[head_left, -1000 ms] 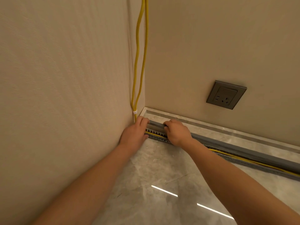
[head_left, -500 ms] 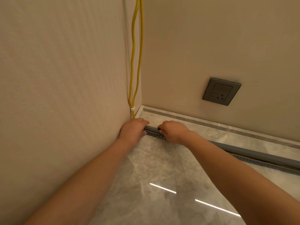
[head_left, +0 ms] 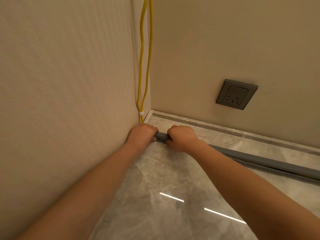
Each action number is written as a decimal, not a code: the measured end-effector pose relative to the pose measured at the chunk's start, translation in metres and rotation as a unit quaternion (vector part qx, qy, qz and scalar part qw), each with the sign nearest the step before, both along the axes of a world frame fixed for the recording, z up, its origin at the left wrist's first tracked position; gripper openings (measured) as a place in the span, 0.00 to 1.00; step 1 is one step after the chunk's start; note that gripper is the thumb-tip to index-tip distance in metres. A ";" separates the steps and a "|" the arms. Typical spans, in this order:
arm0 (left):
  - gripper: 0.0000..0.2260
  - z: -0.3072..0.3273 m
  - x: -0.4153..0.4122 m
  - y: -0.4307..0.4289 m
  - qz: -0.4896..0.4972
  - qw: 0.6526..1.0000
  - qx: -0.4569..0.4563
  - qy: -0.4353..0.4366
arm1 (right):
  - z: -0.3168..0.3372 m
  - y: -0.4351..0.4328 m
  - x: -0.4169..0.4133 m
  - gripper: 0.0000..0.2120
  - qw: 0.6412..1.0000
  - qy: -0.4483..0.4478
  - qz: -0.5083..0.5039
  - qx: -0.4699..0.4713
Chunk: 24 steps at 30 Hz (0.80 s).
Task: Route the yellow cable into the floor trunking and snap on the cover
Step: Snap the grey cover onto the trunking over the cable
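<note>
A doubled yellow cable (head_left: 142,54) hangs down the wall corner, bound by a white tie (head_left: 141,113), and disappears behind my left hand. The grey trunking cover (head_left: 270,162) runs along the floor from the corner to the right edge, lying over the perforated trunking base (head_left: 259,168). My left hand (head_left: 142,135) is curled over the cover's corner end. My right hand (head_left: 181,137) grips the cover just beside it, fingers wrapped over the top. A short piece of cover (head_left: 161,135) shows between the hands. No cable shows along the floor.
A grey wall socket (head_left: 236,94) sits on the back wall above a pale stone skirting ledge (head_left: 242,134). Textured wallpaper covers the left wall (head_left: 69,84). The glossy grey marble floor (head_left: 173,196) reflects two light strips.
The cover has come down over the base and the yellow cable along the floor is now hidden. Both hands closed tighter on the cover's corner end.
</note>
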State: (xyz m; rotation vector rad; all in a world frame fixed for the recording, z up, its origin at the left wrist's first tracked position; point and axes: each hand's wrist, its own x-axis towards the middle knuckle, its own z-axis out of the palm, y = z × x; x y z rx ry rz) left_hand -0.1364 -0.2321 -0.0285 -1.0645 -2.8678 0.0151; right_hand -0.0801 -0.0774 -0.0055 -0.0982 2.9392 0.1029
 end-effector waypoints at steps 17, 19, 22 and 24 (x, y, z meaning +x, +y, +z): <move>0.15 -0.019 0.011 -0.001 -0.037 0.993 0.033 0.110 | 0.011 -0.013 -0.010 0.07 0.997 -0.008 0.039 0.062; 0.13 -0.024 0.016 -0.003 -0.029 0.992 0.056 0.110 | 0.013 -0.015 -0.012 0.07 0.997 -0.011 0.037 0.063; 0.13 -0.028 0.016 -0.009 -0.025 0.990 0.102 0.096 | 0.013 -0.017 -0.011 0.07 0.998 -0.008 0.033 0.062; 0.12 -0.028 0.013 -0.011 -0.034 0.988 0.113 0.100 | 0.012 -0.019 -0.010 0.07 0.997 -0.005 0.035 0.064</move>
